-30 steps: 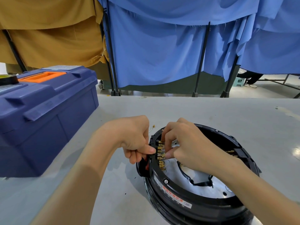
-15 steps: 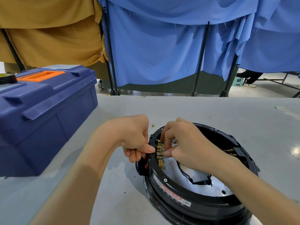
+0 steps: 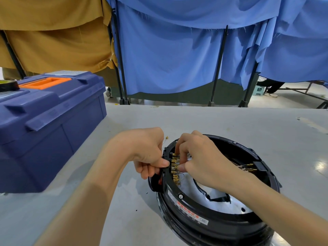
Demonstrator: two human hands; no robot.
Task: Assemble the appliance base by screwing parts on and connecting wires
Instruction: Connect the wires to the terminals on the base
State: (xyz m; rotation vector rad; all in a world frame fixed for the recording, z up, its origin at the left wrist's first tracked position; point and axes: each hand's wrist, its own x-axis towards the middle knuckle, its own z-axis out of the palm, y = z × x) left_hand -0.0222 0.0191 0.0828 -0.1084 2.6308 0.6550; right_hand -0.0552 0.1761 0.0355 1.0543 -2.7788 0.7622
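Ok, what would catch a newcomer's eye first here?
At the left rim of the round black plastic appliance base, the left hand grips the rim and the right hand pinches at a row of brass terminals. A navy plastic toolbox with an orange handle sits far left.

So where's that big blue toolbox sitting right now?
In the head view, the blue toolbox stands on the grey table at the left, beyond the left hand and apart from the black appliance base at lower right.

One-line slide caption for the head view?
Left hand grips the black appliance base while right hand pinches its brass terminals.
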